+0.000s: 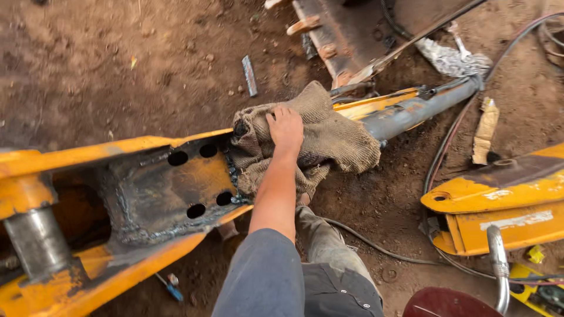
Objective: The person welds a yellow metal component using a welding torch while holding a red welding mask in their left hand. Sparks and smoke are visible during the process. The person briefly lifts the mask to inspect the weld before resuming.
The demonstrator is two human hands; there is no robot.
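My right hand (286, 128) rests palm down on a brown burlap cloth (335, 138), fingers curled into its folds. The cloth is draped over a yellow steel machine arm (88, 154) that lies across the dirt from lower left to upper right. Left of the cloth, a grey welded patch plate (150, 196) with several oval holes covers the arm's side. Beyond the cloth, a grey hydraulic cylinder (420, 108) runs along the arm. My left hand is out of view.
Another yellow machine part (499, 194) lies at the right, with hoses and cables (446, 147) trailing over the brown dirt. A rusty steel bucket piece (346, 35) sits at the top. A small metal bar (249, 75) lies on the ground. My trouser leg (329, 252) is below the cloth.
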